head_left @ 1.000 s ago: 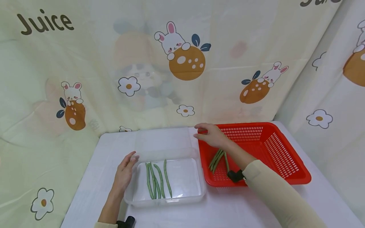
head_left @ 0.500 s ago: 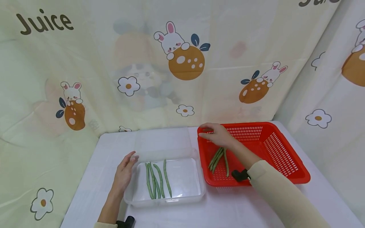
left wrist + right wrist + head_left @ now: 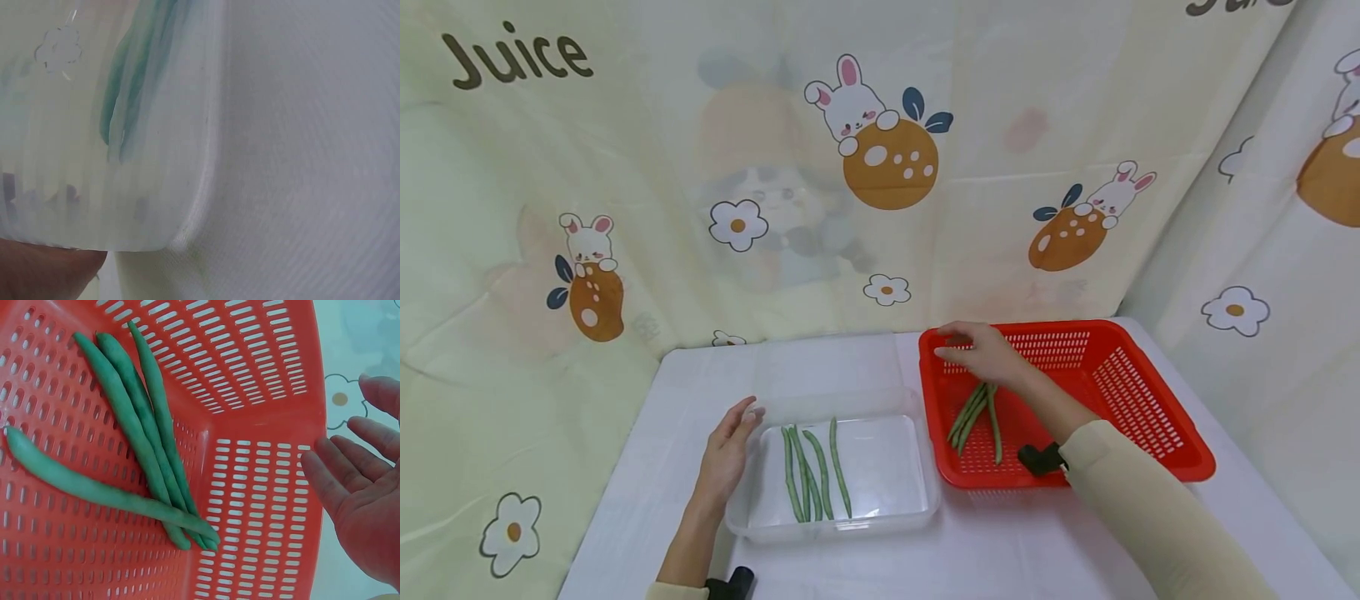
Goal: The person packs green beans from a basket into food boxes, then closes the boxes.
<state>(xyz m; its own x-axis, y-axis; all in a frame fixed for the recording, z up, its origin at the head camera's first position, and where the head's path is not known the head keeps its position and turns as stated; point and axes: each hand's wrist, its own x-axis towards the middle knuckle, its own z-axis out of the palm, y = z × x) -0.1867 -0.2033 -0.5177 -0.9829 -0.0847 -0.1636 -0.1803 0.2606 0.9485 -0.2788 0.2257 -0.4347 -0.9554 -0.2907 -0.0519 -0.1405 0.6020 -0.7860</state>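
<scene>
My left hand (image 3: pixel 724 457) rests against the left wall of a clear plastic box (image 3: pixel 887 527), fingers fairly straight near its far left corner. Several green beans (image 3: pixel 822 475) lie lengthwise in the box's left half. In the left wrist view the box wall (image 3: pixel 169 187) blurs the beans behind it, and only part of the hand shows. My right hand (image 3: pixel 981 354) hovers over the far left corner of a red plastic basket (image 3: pixel 1180 433), holding nothing, its fingers (image 3: pixel 331 478) spread. Below it, several green beans (image 3: pixel 134 415) lie in the basket, one crossing the others.
Box and basket stand side by side on a white-covered table (image 3: pixel 820 575). A printed curtain (image 3: pixel 647 150) rises right behind the table, and another hangs along the right side. Each wrist bears a black camera mount (image 3: pixel 1041 458).
My right hand has moved to the right, from the basket's left rim to further over the basket. The left hand, the box and the beans have stayed put.
</scene>
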